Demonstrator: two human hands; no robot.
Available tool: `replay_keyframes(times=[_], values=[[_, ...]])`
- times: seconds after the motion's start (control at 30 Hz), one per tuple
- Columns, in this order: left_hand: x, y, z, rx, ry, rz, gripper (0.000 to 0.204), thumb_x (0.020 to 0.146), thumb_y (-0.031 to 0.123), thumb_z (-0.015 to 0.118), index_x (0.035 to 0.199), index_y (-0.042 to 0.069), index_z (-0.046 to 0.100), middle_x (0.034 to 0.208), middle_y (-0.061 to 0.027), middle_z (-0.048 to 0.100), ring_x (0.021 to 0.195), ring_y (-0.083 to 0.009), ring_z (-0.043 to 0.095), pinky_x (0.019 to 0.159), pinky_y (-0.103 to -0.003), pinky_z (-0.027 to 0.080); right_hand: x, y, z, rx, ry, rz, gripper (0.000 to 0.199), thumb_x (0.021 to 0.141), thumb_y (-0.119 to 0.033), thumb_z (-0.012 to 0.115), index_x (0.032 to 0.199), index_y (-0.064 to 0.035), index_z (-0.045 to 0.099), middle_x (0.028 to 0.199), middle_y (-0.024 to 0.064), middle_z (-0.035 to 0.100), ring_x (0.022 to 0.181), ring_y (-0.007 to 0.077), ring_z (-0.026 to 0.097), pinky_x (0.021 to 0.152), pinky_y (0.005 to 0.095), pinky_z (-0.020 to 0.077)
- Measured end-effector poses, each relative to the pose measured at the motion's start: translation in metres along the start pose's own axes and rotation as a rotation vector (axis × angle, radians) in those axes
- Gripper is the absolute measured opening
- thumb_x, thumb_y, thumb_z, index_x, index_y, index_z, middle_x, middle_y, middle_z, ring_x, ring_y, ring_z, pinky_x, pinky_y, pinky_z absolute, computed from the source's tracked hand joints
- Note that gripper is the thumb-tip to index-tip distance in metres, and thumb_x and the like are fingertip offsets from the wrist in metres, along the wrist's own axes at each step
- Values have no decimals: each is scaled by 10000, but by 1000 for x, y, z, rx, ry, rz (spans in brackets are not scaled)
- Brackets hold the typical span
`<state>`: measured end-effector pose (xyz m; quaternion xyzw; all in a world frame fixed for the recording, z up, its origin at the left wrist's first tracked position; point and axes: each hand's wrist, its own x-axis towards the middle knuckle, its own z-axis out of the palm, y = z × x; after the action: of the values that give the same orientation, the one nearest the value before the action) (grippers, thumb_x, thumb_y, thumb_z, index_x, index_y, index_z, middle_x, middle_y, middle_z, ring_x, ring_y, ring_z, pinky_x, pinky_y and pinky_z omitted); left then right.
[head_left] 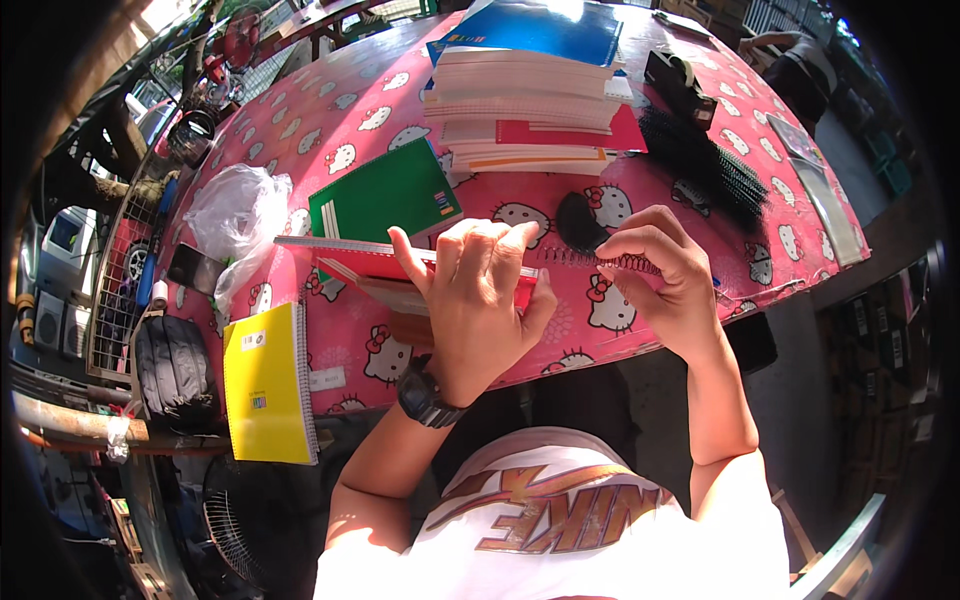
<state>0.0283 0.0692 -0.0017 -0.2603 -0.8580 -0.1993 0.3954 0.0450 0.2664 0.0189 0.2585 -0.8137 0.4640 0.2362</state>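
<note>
My left hand [478,300] grips the near end of a red-covered notebook block [370,268], held level above the table's front edge. My right hand [660,275] pinches a black spiral binding coil [590,260] that runs along the notebook's edge between the two hands. A black watch sits on my left wrist. A green notebook [385,195] lies flat on the table just behind the held one.
The table has a pink cartoon-cat cloth [340,110]. A tall stack of notebooks [530,100] stands at the back, black coils [705,160] and a black tape dispenser [678,85] to its right. A yellow notebook [265,385] overhangs the front left, near a plastic bag [235,215].
</note>
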Motion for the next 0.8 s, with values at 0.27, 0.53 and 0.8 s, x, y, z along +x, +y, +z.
replay_keyframes(times=[0.27, 0.53, 0.8], values=[[-1, -1, -2, -21, -17, -2, 357, 715, 243, 613, 1056, 137, 627, 935, -30, 527, 948, -207, 506, 1051, -651, 58, 4, -3, -3, -12, -124, -78, 331, 660, 111, 644, 936, -72, 641, 831, 59, 566, 767, 192, 563, 600, 317, 459], [7, -10, -24, -351, -150, -16, 354, 767, 317, 662, 1069, 137, 622, 977, -20, 591, 901, -192, 546, 1008, -503, 201, 1, -12, -5, 63, -224, 98, 437, 793, 18, 621, 1215, -62, 541, 782, 91, 602, 684, 176, 605, 578, 268, 480], [2, -35, -38, -317, -211, 107, 101, 807, 263, 655, 879, 197, 625, 817, 54, 607, 815, -147, 567, 911, -413, 245, 25, 10, -6, 338, -665, 560, 339, 907, -52, 520, 1245, -73, 510, 812, 51, 628, 701, 114, 605, 561, 235, 500]])
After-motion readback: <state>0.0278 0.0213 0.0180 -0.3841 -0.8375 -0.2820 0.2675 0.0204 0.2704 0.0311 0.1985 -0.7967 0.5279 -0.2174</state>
